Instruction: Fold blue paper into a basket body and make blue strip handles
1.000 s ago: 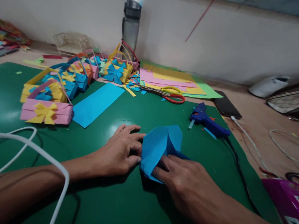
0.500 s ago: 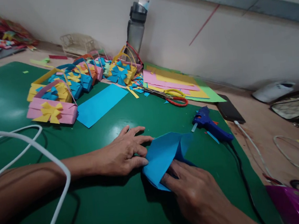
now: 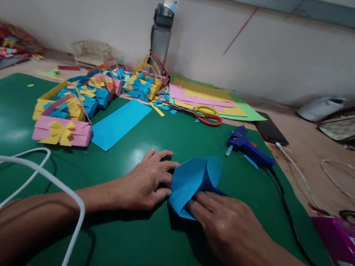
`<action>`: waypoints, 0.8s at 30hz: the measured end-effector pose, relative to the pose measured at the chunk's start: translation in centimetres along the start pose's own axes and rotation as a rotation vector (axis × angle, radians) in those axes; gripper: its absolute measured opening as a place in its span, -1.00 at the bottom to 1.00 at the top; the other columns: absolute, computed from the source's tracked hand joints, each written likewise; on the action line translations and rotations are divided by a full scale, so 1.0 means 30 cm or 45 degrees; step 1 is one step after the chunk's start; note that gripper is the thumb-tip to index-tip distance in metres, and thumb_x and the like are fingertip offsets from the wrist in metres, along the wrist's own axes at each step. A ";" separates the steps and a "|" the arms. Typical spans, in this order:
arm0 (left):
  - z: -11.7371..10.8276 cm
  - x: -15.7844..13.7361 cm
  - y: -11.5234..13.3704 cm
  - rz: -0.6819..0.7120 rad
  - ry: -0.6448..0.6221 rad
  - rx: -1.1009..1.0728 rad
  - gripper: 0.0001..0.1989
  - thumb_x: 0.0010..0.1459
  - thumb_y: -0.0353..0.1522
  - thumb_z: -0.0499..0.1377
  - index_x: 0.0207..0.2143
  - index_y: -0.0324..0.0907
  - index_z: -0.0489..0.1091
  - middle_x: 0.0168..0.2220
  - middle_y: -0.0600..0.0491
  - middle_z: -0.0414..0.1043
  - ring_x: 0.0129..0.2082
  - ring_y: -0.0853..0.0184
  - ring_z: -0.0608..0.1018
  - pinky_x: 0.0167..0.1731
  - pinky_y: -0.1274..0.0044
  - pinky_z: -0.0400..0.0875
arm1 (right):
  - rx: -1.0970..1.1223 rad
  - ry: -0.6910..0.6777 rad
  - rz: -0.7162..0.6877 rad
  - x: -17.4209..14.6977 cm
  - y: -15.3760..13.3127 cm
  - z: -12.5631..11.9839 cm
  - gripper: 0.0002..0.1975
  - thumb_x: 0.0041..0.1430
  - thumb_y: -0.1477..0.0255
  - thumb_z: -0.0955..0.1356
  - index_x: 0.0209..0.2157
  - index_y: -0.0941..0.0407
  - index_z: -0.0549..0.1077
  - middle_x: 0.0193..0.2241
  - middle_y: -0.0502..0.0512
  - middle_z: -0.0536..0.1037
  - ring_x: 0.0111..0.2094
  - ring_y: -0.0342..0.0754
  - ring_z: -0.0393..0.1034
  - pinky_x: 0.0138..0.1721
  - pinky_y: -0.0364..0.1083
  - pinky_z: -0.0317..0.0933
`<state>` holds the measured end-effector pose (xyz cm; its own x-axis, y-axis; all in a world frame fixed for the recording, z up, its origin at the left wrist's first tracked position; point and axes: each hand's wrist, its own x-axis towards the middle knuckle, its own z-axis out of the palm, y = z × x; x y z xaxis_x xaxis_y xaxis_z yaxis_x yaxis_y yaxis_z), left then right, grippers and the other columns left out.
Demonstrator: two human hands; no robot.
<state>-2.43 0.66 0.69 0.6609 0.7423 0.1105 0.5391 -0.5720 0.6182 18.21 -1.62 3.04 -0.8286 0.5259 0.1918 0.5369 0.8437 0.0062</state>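
Just below the centre of the frame we have a folded piece of blue paper (image 3: 188, 178) on the green tabletop (image 3: 129, 250), its opening turned toward the lower right. Our left hand (image 3: 151, 181) lies palm down at the paper's left edge, fingers spread apart, with the thumb tip close against it. Our right hand (image 3: 226, 222) comes from the lower right and reaches into the opening; its fingertips are hidden there, so we cannot tell whether they pinch the paper. Right of centre we see a blue glue gun (image 3: 251, 149), and above it, scissors (image 3: 209, 115) beside stacked coloured sheets (image 3: 198, 91). A flat blue strip (image 3: 121, 123) lies left of upper centre, next to a pink paper bag (image 3: 61, 131) with a yellow bow.
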 end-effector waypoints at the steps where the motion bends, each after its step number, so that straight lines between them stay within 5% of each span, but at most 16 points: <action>1: 0.002 -0.001 0.000 -0.009 0.009 0.009 -0.88 0.05 -0.53 0.13 -0.46 -0.19 0.42 0.04 0.00 0.34 0.20 0.00 0.12 0.11 0.00 -0.08 | -0.016 0.015 -0.002 -0.005 -0.005 0.002 -0.70 0.11 0.71 0.15 -0.47 0.13 0.40 -0.58 0.04 0.46 -0.58 -0.11 0.30 -0.54 -0.13 0.09; 12: 0.008 0.000 0.004 -0.001 0.069 0.026 -0.88 0.02 -0.51 0.12 -0.53 -0.18 0.35 -0.02 0.01 0.37 0.18 0.09 0.15 0.16 0.18 -0.01 | 0.028 -0.172 0.045 -0.038 -0.031 -0.038 -0.75 0.13 0.67 0.17 -0.39 0.17 0.43 -0.41 0.14 0.55 -0.38 -0.03 0.44 -0.35 -0.07 0.29; 24: 0.011 -0.005 -0.001 -0.053 0.034 0.022 -0.85 0.05 -0.49 0.13 -0.57 -0.19 0.31 -0.08 0.01 0.39 0.20 0.08 0.12 0.16 0.15 -0.04 | 0.046 -0.087 0.021 -0.045 -0.023 -0.007 -0.75 0.17 0.65 0.17 -0.34 0.22 0.46 -0.30 0.22 0.57 -0.23 0.05 0.45 -0.27 -0.02 0.32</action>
<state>-2.37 0.46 0.40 0.6236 0.7745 0.1062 0.5748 -0.5463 0.6092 19.00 -2.92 2.98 -0.8293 0.5448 0.1241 0.5455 0.8375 -0.0319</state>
